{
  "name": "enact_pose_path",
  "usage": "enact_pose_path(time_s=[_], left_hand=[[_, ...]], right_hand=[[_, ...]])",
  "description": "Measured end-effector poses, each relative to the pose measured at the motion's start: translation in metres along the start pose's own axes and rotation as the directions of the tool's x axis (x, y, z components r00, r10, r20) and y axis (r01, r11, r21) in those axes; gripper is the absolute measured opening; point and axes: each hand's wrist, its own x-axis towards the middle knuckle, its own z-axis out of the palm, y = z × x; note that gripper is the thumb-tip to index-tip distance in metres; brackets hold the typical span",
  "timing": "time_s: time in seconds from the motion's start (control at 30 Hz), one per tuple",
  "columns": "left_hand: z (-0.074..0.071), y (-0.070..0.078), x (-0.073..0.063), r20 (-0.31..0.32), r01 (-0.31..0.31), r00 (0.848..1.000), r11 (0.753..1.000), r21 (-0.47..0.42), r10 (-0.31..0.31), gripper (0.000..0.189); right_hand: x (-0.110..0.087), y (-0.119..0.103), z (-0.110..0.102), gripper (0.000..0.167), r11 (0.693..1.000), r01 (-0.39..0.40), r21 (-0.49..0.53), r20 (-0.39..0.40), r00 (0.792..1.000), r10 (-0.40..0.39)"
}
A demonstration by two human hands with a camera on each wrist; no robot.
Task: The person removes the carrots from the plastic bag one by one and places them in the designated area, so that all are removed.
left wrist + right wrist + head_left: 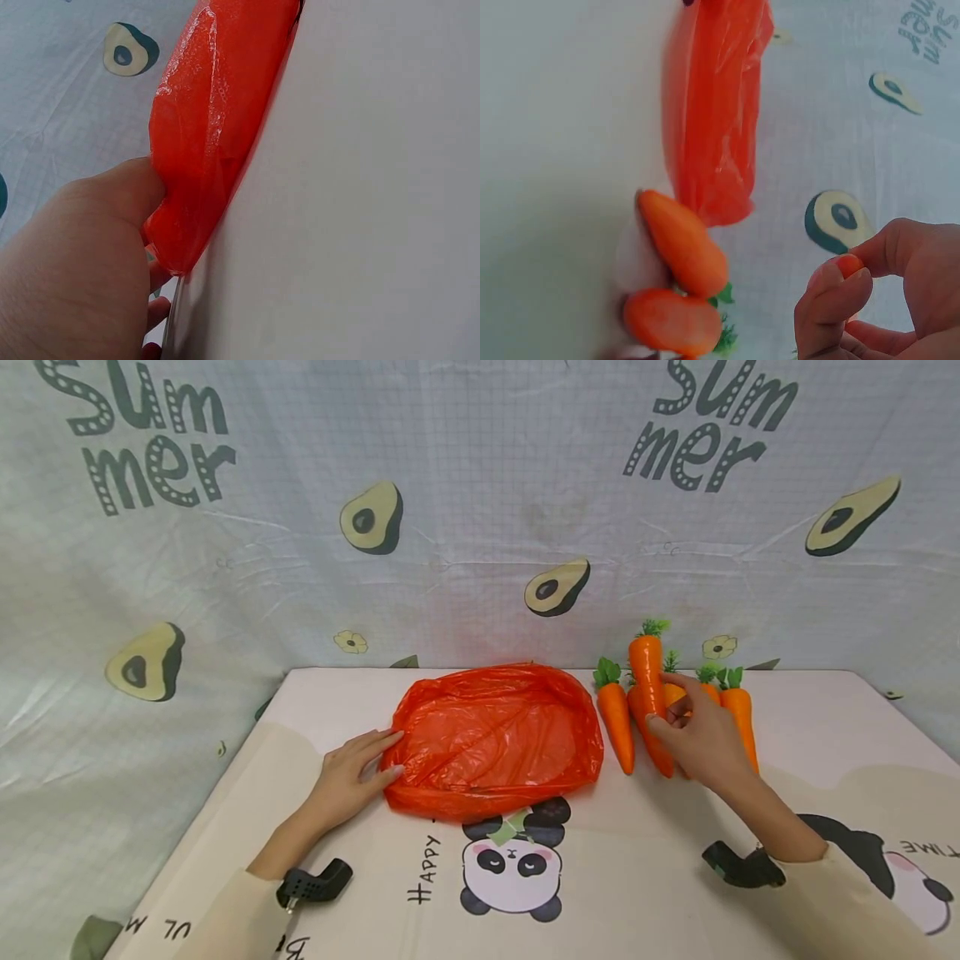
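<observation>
An orange-red plastic bag (487, 731) lies spread with its mouth facing up and its rim folded into a low wall. Against its left side rests my left hand (348, 781), thumb and forefinger apart and touching the plastic (199, 142). To the right of the bag, my right hand (697, 731) pinches a carrot (647, 668) that stands tilted above others, green top upward. Only a small orange part of that carrot (850, 264) shows between thumb and fingers in the right wrist view. Beside it lies another carrot (617, 727), close to the bag.
Further carrots (738, 718) lie behind and right of my right hand, partly hidden by it. The pale tabletop (622, 877) carries printed pandas and lettering. A hanging cloth (465, 518) with printed avocados rises behind the table's back edge.
</observation>
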Motion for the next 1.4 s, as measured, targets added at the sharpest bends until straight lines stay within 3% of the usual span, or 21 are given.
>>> enact_pose_path(time_s=[0.27, 0.77, 1.4], left_hand=[[-0.001, 0.001, -0.001, -0.002, -0.006, 1.000, 1.000, -0.006, 0.006, 0.054], [0.000, -0.002, -0.003, -0.003, 0.008, 1.000, 1.000, -0.005, -0.008, 0.055], [0.003, -0.003, 0.000, -0.011, -0.004, 1.000, 1.000, 0.007, 0.004, 0.054]], right_hand=[[-0.006, 0.026, -0.014, 0.056, 0.997, -0.029, -0.069, -0.027, 0.999, 0.027], [-0.010, 0.064, -0.040, 0.064, 0.990, -0.108, -0.088, -0.085, 0.991, 0.101], [-0.019, 0.113, -0.063, 0.068, 0.974, -0.191, -0.122, -0.078, 0.980, 0.183]])
